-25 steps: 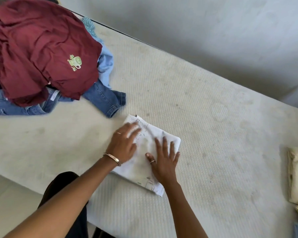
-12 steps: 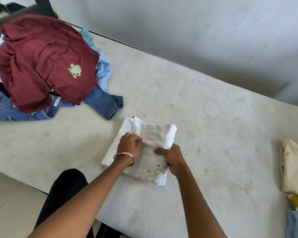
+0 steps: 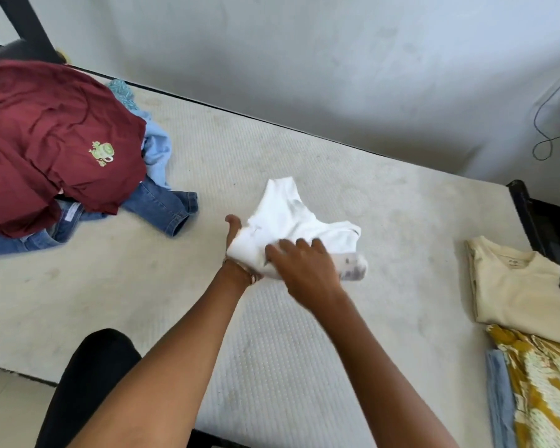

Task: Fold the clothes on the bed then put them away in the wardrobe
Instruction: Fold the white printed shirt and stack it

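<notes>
At the centre of the frame, the folded white garment is held just above the bed, its lower right corner blurred. The left hand is under its left edge, mostly hidden by the cloth, thumb showing; the right hand grips its near edge. In the upper left lies a maroon shirt heaped over blue jeans. At the right edge sit a folded cream shirt, a yellow patterned cloth and a light blue piece.

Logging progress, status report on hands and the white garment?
Left hand under folded white cloth garment; right hand on top. Nothing blocking.
</notes>
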Demonstrator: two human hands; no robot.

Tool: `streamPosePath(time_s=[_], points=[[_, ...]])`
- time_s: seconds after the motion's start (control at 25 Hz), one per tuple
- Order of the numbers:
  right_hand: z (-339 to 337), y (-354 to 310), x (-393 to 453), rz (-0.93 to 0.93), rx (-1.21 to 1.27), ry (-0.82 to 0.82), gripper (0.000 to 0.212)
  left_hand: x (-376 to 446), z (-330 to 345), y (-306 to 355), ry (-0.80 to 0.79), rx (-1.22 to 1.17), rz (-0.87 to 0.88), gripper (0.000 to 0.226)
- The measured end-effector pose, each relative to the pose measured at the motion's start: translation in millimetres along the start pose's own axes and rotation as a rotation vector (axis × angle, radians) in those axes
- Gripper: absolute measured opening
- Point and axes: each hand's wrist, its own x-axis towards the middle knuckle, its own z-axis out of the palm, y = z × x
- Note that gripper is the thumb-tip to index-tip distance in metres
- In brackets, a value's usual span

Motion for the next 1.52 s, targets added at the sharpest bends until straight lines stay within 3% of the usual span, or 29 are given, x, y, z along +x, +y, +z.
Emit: streamPosePath(time_s=[0.08,0.16,0.24,0.28,0.36,0.44,0.48,0.56,0.64,0.8,0.88,0.96,1.08,1.24,1.4,1.52], points=[[43.0,-19.5,-42.9,0.015,0.034,-0.034,0.034,-8.0,-35.8,-8.8,0.019,0.086,-0.124,0.088],[85.5,-35.6,-83.5,0.003,0.155,-0.309,0.047,-24.7,-74.6,-32.0,0.347,0.426,-0.198,0.076],[110.1,-36.7,-109.8,0.028,0.53,-0.587,0.058,-43.4,-107.0,-58.3,0.588,0.71,-0.081,0.053],[109.1,-28.4,-110.0,0.133,0.777,-0.583,0.052,-51.1,-112.9,-67.2,0.627,0.834,-0.008,0.056],[108.8,-8.4,-104.6,0.543,1.101,-0.335,0.026,-55.8,-119.9,-77.8,0.646,0.97,0.045,0.061],[112.8,16.7,-99.8,1.02,0.963,-0.083,0.024,-49.2,-118.2,-78.5,0.698,0.996,0.076,0.053],[116.8,22.5,-102.4,1.214,0.88,-0.067,0.033,-44.6,-118.6,-78.3,0.732,1.003,0.079,0.049],[123.3,15.5,-107.2,1.42,0.836,-0.267,0.055,-38.0,-117.1,-78.5,0.782,1.055,0.055,0.042],[127.7,0.5,-108.9,1.388,0.898,-0.424,0.063,-35.2,-112.1,-79.8,0.791,1.089,-0.013,0.039],[125.6,0.6,-112.2,1.368,1.365,-0.253,0.046,-44.1,-93.9,-69.9,0.816,0.983,-0.076,0.048],[111.6,13.6,-121.5,1.355,1.568,-0.244,0.033,-52.8,-84.9,-61.1,0.712,0.812,-0.204,0.06],[90.4,28.4,-134.5,1.298,1.69,-0.285,0.032,-60.7,-67.1,-63.7,0.579,0.744,-0.287,0.053],[58.9,46.8,-156.5,1.188,1.729,-0.22,0.026,-56.2,-41.8,-87.1,0.504,0.719,-0.211,0.041],[25.7,88.9,-213.2,1.163,1.731,0.067,0.033,-34.6,6.4,-142.2,0.314,0.635,-0.2,0.034],[2.1,159.5,-282.8,1.19,1.695,0.245,0.043,13.0,63.5,-210.4,0.09,0.73,-0.226,0.068],[-10.6,235.0,-321.6,1.238,1.578,0.328,0.051,70.4,121.0,-270.8,-0.002,0.811,-0.171,0.07]])
